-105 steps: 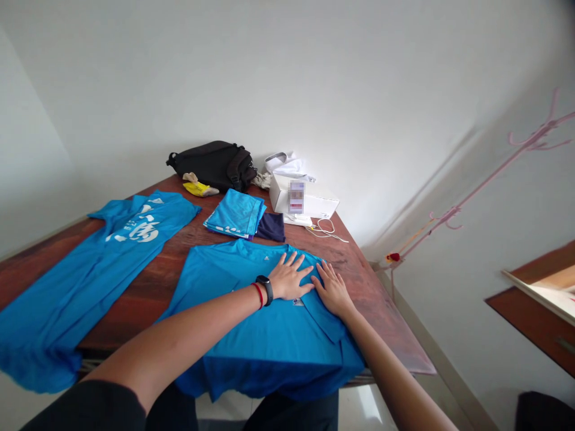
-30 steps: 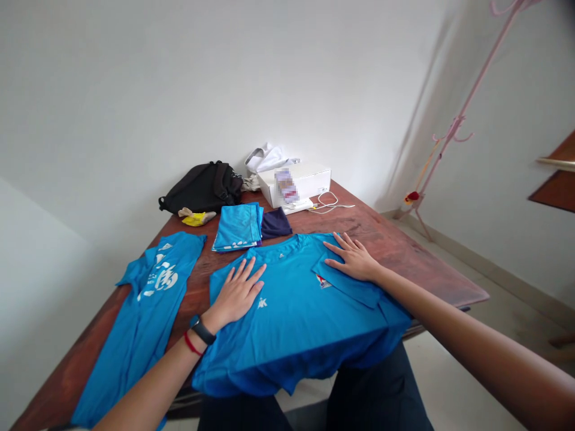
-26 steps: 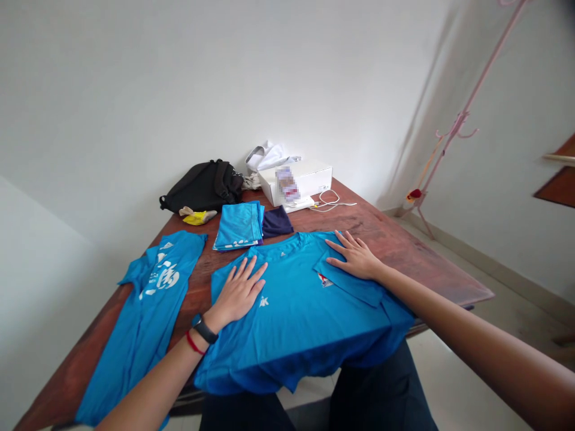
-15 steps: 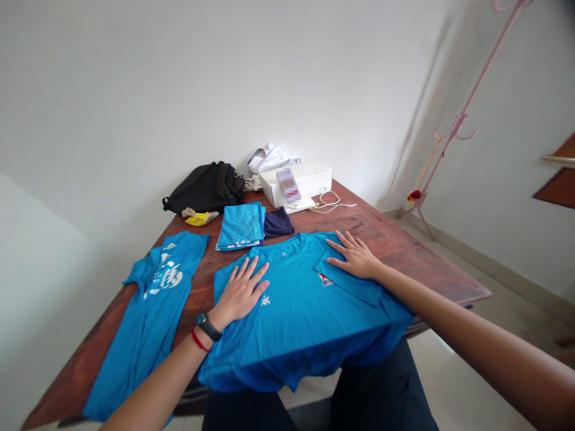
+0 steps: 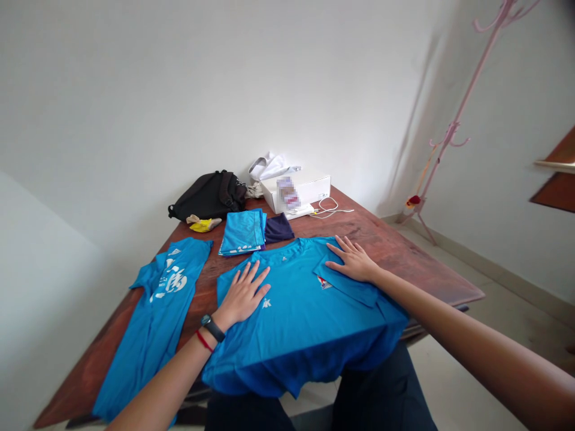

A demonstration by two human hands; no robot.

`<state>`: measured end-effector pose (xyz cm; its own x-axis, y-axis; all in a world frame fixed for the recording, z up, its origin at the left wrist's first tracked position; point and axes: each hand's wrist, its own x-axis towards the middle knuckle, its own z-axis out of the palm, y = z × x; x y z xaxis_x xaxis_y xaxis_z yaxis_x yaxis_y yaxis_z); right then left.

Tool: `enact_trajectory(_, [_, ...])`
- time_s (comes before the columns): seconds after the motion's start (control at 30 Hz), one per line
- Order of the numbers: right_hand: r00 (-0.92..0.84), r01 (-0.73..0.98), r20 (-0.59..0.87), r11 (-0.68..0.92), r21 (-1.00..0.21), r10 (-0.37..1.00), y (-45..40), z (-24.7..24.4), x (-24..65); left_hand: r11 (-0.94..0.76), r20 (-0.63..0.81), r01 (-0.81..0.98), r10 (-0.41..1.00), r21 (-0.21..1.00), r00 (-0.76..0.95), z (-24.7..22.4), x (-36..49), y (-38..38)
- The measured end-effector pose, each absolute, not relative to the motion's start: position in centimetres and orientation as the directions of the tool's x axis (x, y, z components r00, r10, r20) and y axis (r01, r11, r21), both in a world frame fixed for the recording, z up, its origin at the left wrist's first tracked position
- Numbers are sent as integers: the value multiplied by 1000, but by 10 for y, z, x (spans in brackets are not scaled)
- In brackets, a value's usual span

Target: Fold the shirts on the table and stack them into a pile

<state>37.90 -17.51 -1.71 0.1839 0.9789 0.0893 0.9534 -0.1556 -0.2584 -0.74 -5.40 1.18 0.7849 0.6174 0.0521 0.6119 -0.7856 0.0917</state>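
Bright blue T-shirt point(image 5: 305, 323) lying flat at the near edge of a wooden table point(image 5: 395, 263), its hem drooping over, and both palms are pressed on it, fingers splayed, nothing gripped. Left hand point(image 5: 242, 294) sits flat on the left side, wrist bent, arm angled in from near left, black watch point(image 5: 212, 328) on it. Right hand point(image 5: 354, 260) reaches in from the right, arm nearly straight, resting on the folded sleeve point(image 5: 345, 288). Just left lies another blue tee point(image 5: 157, 317). Far side: folded blue stack point(image 5: 242, 232), navy cloth point(image 5: 278, 227), white box point(image 5: 305, 191), black backpack point(image 5: 206, 197).
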Motion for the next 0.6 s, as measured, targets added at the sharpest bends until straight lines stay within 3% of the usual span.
enact_trajectory(0.6, [181, 963, 93, -157, -221, 979, -174, -20, 381, -782, 55, 619, 623, 74, 780, 8, -7, -52])
